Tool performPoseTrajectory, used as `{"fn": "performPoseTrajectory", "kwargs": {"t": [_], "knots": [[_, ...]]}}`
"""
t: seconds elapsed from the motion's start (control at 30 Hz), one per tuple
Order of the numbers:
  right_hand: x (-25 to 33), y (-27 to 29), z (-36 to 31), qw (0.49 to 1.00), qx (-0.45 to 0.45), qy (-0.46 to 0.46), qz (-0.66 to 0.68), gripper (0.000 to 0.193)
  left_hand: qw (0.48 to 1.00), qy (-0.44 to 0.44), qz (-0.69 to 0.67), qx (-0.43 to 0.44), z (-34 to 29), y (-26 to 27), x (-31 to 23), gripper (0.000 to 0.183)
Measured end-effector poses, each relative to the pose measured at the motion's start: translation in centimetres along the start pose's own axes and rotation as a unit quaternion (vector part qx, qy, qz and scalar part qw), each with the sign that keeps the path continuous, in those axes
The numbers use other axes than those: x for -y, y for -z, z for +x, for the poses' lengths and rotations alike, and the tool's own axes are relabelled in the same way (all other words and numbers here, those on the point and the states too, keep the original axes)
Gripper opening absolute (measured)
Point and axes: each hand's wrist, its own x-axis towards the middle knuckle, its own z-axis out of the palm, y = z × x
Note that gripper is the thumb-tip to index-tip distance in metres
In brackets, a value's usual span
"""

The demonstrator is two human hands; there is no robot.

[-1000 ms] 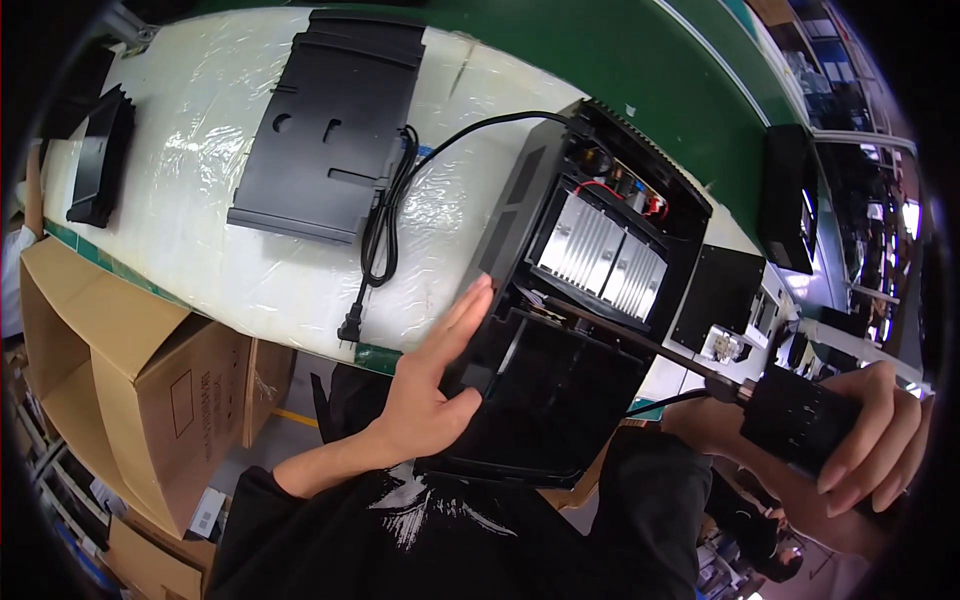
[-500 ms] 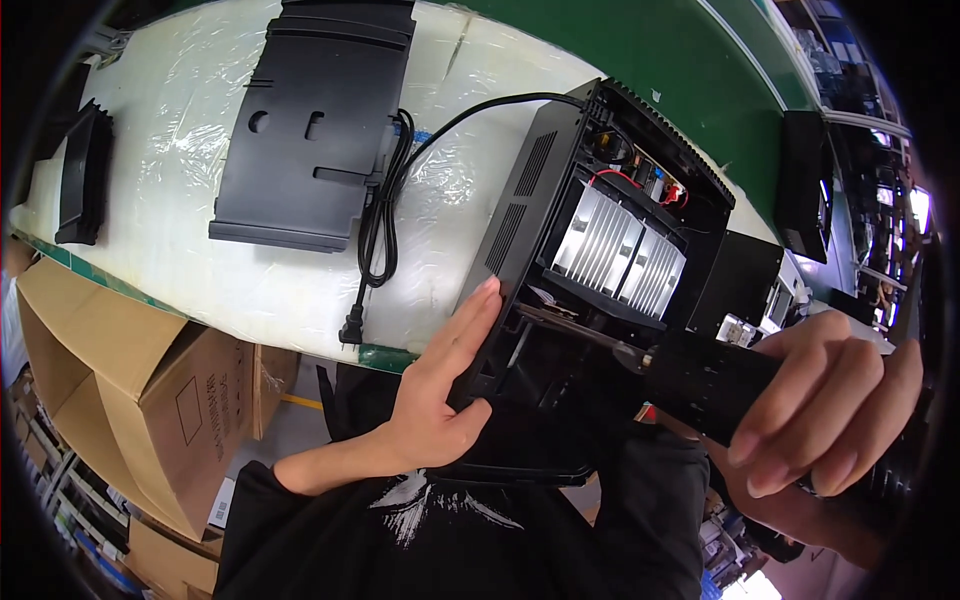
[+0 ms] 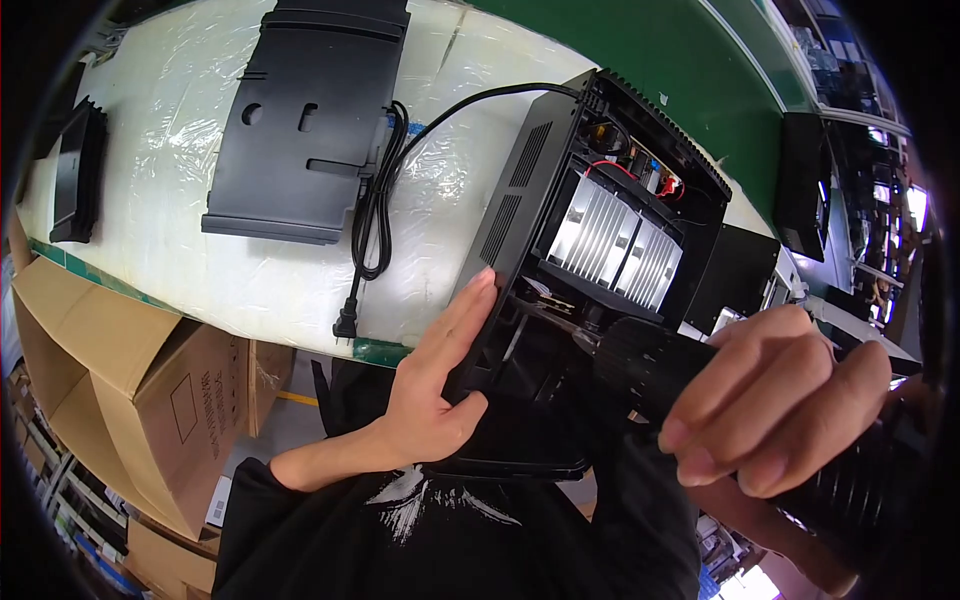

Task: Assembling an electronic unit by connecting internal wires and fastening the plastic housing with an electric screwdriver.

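Note:
My right hand (image 3: pixel 780 400) is wrapped around a black electric screwdriver (image 3: pixel 640 368), held slanted over an open black metal housing (image 3: pixel 512 205). The driver's thin shaft reaches into the housing beside a block of silver heat-sink fins (image 3: pixel 612 250); whether its tip touches a screw cannot be made out. My left hand (image 3: pixel 435 395) lies against the near left side of the housing, fingers stretched out together and thumb apart, gripping nothing. Red wires (image 3: pixel 610 166) and small parts show inside at the far end. A black power cord (image 3: pixel 375 225) runs from the housing to a loose plug.
A dark grey moulded panel (image 3: pixel 290 140) and a smaller black part (image 3: pixel 80 175) lie on the film-covered white table (image 3: pixel 170 280). Open cardboard boxes (image 3: pixel 150 390) stand below its left edge. More black equipment (image 3: pixel 735 270) sits right of the housing.
My right hand and the screwdriver have shifted left and slightly toward the housing. My left hand stays against its side. The whole view has moved slightly.

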Motion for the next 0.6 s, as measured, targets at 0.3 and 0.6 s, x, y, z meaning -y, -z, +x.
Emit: {"fn": "performPoseTrajectory", "kwargs": {"t": [0.3, 0.6], "knots": [[-0.2, -2.0, 1.1, 0.998, -0.014, 0.023, -0.06, 0.025, 1.0, 0.0, -0.022, 0.018, 0.0, 0.0, 0.2, 0.083], [-0.9, -2.7, 0.3, 0.999, -0.021, -0.02, 0.025, 0.04, 1.0, -0.005, -0.014, -0.008, 0.0, -0.1, 0.2, 0.082]]}}
